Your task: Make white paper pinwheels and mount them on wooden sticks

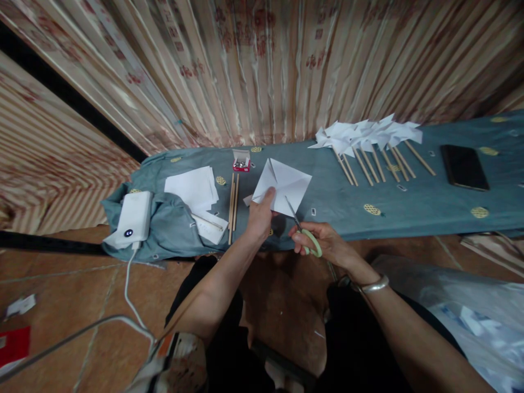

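Observation:
My left hand (pixel 262 214) pinches a square sheet of white paper (pixel 289 183) near its lower left edge, thumb on top. A slit runs inward from the sheet's upper corner, and creases cross its middle. In my right hand (pixel 317 240) is a pair of scissors (pixel 311 242) with pale green handles. Their blades lie at the paper's lower right edge and point toward its centre. Left of the sheet, two or three thin wooden sticks (pixel 233 204) lie side by side. Just above them stands an open small red box (pixel 241 162) of shiny metal bits.
White paper sheets (pixel 190 188) and a white power bank (pixel 135 218) with a cable lie on the left of the cloth-covered surface (pixel 339 218). Several paper pinwheels (pixel 368 136) on sticks lie at the back right, near a dark phone (pixel 464 166). A curtain (pixel 262 71) hangs behind.

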The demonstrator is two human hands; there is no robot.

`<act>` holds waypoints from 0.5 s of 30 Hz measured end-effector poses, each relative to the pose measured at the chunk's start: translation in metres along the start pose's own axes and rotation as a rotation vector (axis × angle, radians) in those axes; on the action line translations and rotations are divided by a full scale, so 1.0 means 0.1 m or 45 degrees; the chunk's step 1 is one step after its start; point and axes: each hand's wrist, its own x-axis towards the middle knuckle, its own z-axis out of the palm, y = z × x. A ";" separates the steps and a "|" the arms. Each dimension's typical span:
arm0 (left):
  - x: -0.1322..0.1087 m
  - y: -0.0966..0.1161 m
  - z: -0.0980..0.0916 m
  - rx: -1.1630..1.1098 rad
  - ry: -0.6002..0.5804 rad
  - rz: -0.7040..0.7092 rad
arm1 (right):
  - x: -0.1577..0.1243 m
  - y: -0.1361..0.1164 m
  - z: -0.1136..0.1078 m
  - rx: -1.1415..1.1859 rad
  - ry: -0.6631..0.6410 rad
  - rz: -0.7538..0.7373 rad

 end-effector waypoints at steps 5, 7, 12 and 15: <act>-0.02 -0.01 0.01 -0.001 -0.027 0.034 | 0.01 0.02 0.00 -0.002 0.010 -0.026; -0.02 -0.01 0.01 -0.004 -0.028 0.045 | 0.01 0.03 0.00 -0.011 0.019 -0.022; 0.00 -0.01 0.01 0.008 -0.019 0.032 | 0.02 0.04 0.00 0.006 0.036 -0.007; 0.00 -0.03 0.00 0.000 -0.023 0.037 | 0.03 0.04 -0.01 0.016 0.027 -0.012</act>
